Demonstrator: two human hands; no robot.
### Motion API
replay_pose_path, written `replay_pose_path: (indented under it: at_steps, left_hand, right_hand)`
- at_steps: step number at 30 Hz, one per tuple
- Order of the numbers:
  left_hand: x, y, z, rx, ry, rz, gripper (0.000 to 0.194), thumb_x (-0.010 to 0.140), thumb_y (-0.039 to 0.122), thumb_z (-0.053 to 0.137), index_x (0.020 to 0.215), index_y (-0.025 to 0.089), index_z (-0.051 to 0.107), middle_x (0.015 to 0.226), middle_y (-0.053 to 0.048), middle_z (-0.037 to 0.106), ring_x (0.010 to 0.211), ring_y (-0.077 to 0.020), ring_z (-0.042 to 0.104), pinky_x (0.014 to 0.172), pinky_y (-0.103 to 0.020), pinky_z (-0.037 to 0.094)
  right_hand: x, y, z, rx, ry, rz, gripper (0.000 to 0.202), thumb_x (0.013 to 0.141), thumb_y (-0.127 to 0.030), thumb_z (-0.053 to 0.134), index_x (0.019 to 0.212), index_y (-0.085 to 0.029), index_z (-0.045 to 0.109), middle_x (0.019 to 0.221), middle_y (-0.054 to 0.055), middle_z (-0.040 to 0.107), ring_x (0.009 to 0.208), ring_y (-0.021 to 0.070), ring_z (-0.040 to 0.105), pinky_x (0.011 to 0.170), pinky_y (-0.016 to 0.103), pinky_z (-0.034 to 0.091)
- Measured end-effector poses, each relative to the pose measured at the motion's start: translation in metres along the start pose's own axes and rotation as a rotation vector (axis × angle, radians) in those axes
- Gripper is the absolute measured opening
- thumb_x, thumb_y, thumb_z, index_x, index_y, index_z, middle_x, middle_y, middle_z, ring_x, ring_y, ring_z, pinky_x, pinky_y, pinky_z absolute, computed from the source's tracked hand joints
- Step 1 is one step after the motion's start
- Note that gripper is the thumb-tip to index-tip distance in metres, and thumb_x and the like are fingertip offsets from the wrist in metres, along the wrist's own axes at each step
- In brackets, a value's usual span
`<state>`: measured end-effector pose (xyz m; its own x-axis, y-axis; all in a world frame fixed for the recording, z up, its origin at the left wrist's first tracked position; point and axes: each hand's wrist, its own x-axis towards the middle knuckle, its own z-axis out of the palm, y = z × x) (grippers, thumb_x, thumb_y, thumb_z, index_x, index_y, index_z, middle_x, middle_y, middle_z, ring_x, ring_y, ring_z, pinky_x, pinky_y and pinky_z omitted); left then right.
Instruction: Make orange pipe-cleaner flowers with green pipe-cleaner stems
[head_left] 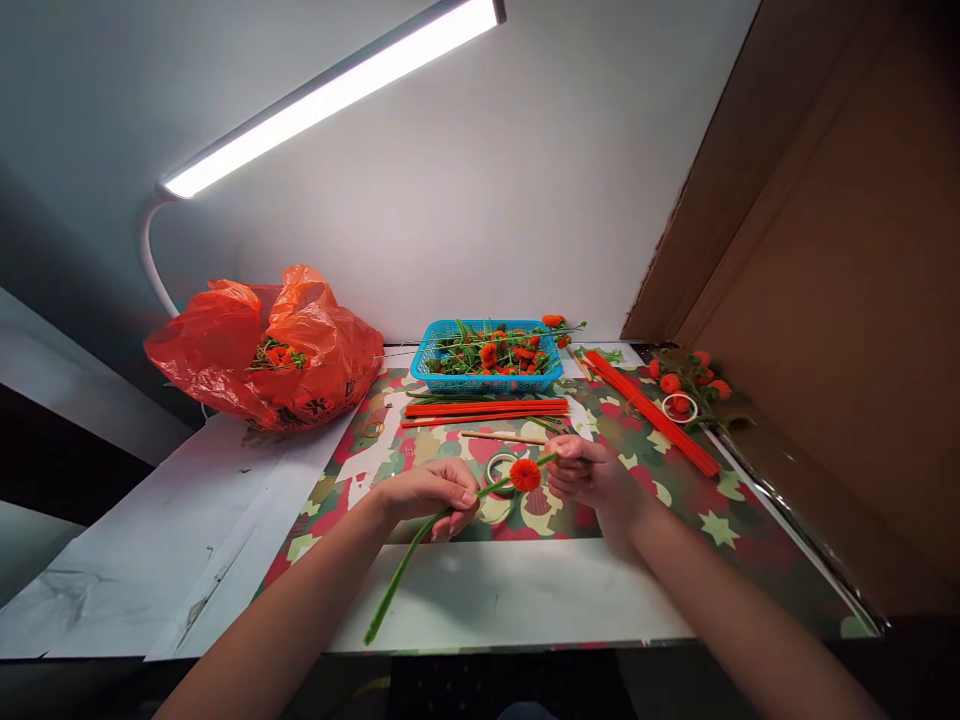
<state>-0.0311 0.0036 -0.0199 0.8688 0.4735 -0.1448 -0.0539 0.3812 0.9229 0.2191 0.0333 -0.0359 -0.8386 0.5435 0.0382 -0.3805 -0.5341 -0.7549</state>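
Observation:
My left hand is closed, thumb and fingers pinching a green pipe cleaner stem whose long end hangs down toward the table's front edge. Between my two hands sits an orange pipe cleaner flower, with the green running out on both sides of it. My right hand is closed on the upper green end just right of the flower. Below and behind the flower lies a roll of tape, partly covered by it. A thin wooden stick rests just beyond my hands.
Farther back, a blue basket holds orange flowers with green stems. Orange pipe cleaners lie before it, and another orange bundle lies right, near more flowers and a white ring. An orange plastic bag stands left under a lamp.

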Motion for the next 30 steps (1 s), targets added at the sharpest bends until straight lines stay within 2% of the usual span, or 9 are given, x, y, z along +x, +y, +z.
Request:
replay_pose_path:
  at_steps: [6, 9, 14, 18, 22, 25, 28, 30]
  left_hand:
    - [0.001, 0.0, 0.002, -0.029, 0.048, 0.021, 0.036, 0.074, 0.038, 0.067, 0.05, 0.012, 0.06, 0.036, -0.002, 0.05, 0.034, -0.0104, 0.045, 0.039, -0.022, 0.036]
    - [0.003, -0.002, 0.003, 0.01, 0.102, 0.035, 0.035, 0.071, 0.04, 0.071, 0.052, 0.011, 0.062, 0.044, -0.004, 0.056, 0.04, -0.0111, 0.05, 0.042, -0.022, 0.039]
    - [0.008, -0.007, 0.005, -0.035, 0.2, 0.044, 0.031, 0.066, 0.04, 0.075, 0.069, 0.011, 0.064, 0.057, -0.002, 0.061, 0.049, -0.0116, 0.056, 0.045, -0.02, 0.042]
    - [0.013, -0.009, 0.008, -0.025, 0.246, 0.082, 0.038, 0.07, 0.046, 0.073, 0.083, 0.011, 0.063, 0.065, -0.003, 0.063, 0.051, -0.0109, 0.058, 0.051, -0.021, 0.045]
    - [0.015, -0.009, 0.012, 0.038, 0.322, 0.09, 0.039, 0.072, 0.046, 0.072, 0.087, 0.011, 0.063, 0.065, -0.002, 0.062, 0.052, -0.0095, 0.056, 0.05, -0.019, 0.043]
    - [0.017, -0.009, 0.015, 0.083, 0.391, 0.111, 0.035, 0.071, 0.042, 0.074, 0.083, 0.011, 0.065, 0.064, -0.001, 0.06, 0.055, -0.0095, 0.055, 0.05, -0.019, 0.044]
    - [0.019, -0.01, 0.015, 0.103, 0.466, 0.136, 0.036, 0.067, 0.043, 0.076, 0.072, 0.011, 0.063, 0.059, 0.0, 0.058, 0.051, -0.0084, 0.052, 0.047, -0.019, 0.043]
    - [0.019, -0.009, 0.014, 0.126, 0.533, 0.157, 0.037, 0.066, 0.044, 0.077, 0.068, 0.011, 0.061, 0.057, 0.001, 0.057, 0.049, -0.0076, 0.051, 0.046, -0.019, 0.043]
  right_hand:
    - [0.0, 0.002, 0.003, 0.028, -0.007, 0.011, 0.039, 0.078, -0.025, 0.053, 0.05, -0.02, 0.026, 0.042, -0.01, 0.022, 0.034, 0.0038, 0.014, 0.039, 0.021, 0.017]
    - [0.001, 0.002, 0.006, 0.039, -0.021, 0.015, 0.04, 0.079, -0.024, 0.052, 0.048, -0.019, 0.027, 0.041, -0.01, 0.022, 0.033, 0.0033, 0.014, 0.039, 0.02, 0.018]
    - [0.003, 0.005, 0.01, 0.041, 0.012, 0.012, 0.039, 0.08, -0.025, 0.05, 0.049, -0.019, 0.028, 0.039, -0.01, 0.022, 0.032, 0.0034, 0.014, 0.04, 0.02, 0.021]
    - [0.004, 0.01, 0.01, 0.025, 0.02, 0.058, 0.036, 0.08, -0.025, 0.05, 0.05, -0.02, 0.03, 0.04, -0.01, 0.024, 0.033, 0.0039, 0.016, 0.043, 0.021, 0.025]
    - [0.005, 0.012, 0.013, 0.0, 0.047, 0.094, 0.034, 0.079, -0.026, 0.051, 0.051, -0.019, 0.032, 0.04, -0.01, 0.025, 0.034, 0.0038, 0.015, 0.045, 0.022, 0.026]
    - [0.006, 0.012, 0.02, -0.048, 0.153, 0.074, 0.031, 0.075, -0.028, 0.057, 0.054, -0.019, 0.037, 0.042, -0.01, 0.031, 0.036, 0.0036, 0.019, 0.044, 0.021, 0.026]
    - [0.007, 0.012, 0.026, -0.127, 0.385, -0.05, 0.026, 0.07, -0.034, 0.068, 0.062, -0.018, 0.049, 0.05, -0.006, 0.047, 0.043, 0.0055, 0.037, 0.045, 0.019, 0.031]
    - [0.008, 0.014, 0.029, -0.174, 0.476, -0.095, 0.029, 0.065, -0.04, 0.075, 0.068, -0.017, 0.057, 0.06, -0.003, 0.057, 0.051, 0.0073, 0.048, 0.051, 0.02, 0.038]
